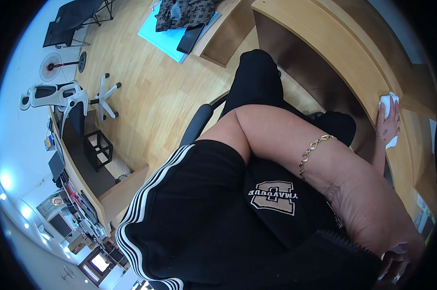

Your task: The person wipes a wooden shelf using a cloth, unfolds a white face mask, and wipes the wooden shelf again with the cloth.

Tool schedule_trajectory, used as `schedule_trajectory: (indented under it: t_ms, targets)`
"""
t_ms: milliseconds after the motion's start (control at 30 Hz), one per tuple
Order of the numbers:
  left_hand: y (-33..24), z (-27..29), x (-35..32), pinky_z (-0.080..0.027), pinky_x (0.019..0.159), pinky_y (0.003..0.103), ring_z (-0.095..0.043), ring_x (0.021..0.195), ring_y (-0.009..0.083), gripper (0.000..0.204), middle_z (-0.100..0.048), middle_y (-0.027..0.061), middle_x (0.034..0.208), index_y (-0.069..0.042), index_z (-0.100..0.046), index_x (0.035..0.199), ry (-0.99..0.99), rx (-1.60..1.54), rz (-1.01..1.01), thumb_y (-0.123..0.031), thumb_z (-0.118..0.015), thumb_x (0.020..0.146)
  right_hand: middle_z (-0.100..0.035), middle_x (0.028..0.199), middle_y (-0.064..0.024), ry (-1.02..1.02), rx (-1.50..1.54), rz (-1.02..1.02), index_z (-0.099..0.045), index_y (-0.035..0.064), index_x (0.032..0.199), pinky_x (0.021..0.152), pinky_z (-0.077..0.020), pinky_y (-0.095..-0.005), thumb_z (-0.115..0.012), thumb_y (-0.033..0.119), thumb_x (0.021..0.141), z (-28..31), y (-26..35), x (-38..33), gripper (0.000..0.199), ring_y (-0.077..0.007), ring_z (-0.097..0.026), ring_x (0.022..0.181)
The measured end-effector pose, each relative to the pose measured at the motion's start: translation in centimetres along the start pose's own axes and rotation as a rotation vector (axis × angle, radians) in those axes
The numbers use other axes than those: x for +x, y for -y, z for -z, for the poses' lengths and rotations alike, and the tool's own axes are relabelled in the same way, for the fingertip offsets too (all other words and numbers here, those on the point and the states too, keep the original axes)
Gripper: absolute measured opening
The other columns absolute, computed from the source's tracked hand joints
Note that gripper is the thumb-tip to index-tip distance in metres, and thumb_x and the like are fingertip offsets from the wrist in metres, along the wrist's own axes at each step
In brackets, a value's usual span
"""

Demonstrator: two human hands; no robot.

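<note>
- A white cloth (385,102) lies on a wooden surface (309,35) under the person's right hand (389,126), palm down, its fingers closed over the folded material; the grip likely serves to pin the cloth to the wood.
- White material shows past the fingertips and again beside the wrist, against the surface, suggesting a sheet larger than the hand that covers it.
- The left hand (390,229), nearer the camera than the surface, bends at the wrist; with its fingers in shadow at the rim of the view, whether it holds anything cannot be told.
- A gold bracelet (311,153) circles the left forearm, which crosses the body toward the surface and hides part of the right arm.
- The person sits at the left of the surface, a black armrest (197,123) alongside, a position that seems to put the right hand in easy reach of the wood.
- Farther left of the surface, a black phone (190,39) rests on a light-blue folder (161,42) beside patterned fabric (187,15), apparently set aside and well apart from the cloth.
</note>
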State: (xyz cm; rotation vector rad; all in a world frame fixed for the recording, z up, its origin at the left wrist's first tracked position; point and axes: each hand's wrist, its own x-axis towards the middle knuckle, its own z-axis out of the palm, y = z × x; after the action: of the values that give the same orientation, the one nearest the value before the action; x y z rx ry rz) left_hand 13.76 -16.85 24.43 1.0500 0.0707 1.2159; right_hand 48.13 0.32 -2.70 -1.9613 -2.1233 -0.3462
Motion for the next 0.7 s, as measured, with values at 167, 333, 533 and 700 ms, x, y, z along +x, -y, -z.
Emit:
schedule_trajectory:
  t_ms: [167, 333, 533, 700]
  targets:
    - [-1.7, 0.1, -0.7, -0.049, 0.074, 0.03, -0.064, 0.083, 0.0262, 0.037, -0.065, 0.0103, 0.088, -0.003, -0.063, 0.092, -0.046, 0.059, 0.036, -0.025, -0.075, 0.065, -0.042, 0.151, 0.0025, 0.009, -0.052, -0.017, -0.045, 0.0374, 0.143, 0.109, -0.0315, -0.0523, -0.042, 0.059, 0.095, 0.5, 0.0, -0.7, 0.053, -0.0311, -0.044, 0.134]
    - [-1.3, -0.3, 1.1, -0.049, 0.075, 0.031, -0.063, 0.083, 0.0267, 0.038, -0.065, 0.0102, 0.088, -0.003, -0.062, 0.09, 0.016, -0.015, 0.057, -0.025, -0.076, 0.063, -0.046, 0.148, -0.0027, -0.085, 0.0, 0.083, -0.05, 0.0326, 0.141, 0.108, -0.0333, -0.0532, -0.049, 0.056, 0.092, -0.9, -1.4, -0.2, 0.054, -0.0323, -0.046, 0.133]
    - [0.1, -0.4, 2.1, -0.048, 0.077, 0.032, -0.063, 0.084, 0.0274, 0.039, -0.064, 0.0101, 0.088, -0.004, -0.062, 0.088, 0.029, -0.073, 0.125, -0.025, -0.077, 0.059, -0.048, 0.147, 0.0038, -0.037, 0.041, -0.023, -0.053, 0.0371, 0.136, 0.103, -0.0342, -0.0543, -0.053, 0.06, 0.089, 1.0, 1.2, -0.4, 0.053, -0.0284, -0.049, 0.129]
    - [-0.7, 0.0, 1.7, -0.048, 0.078, 0.032, -0.063, 0.084, 0.0279, 0.04, -0.064, 0.0099, 0.088, -0.004, -0.061, 0.086, -0.043, 0.013, 0.184, -0.025, -0.078, 0.056, -0.044, 0.15, 0.0052, -0.001, 0.024, -0.052, -0.049, 0.0365, 0.14, 0.105, -0.0315, -0.0552, -0.051, 0.06, 0.09, 1.7, 0.5, -0.6, 0.056, -0.0292, -0.047, 0.132]
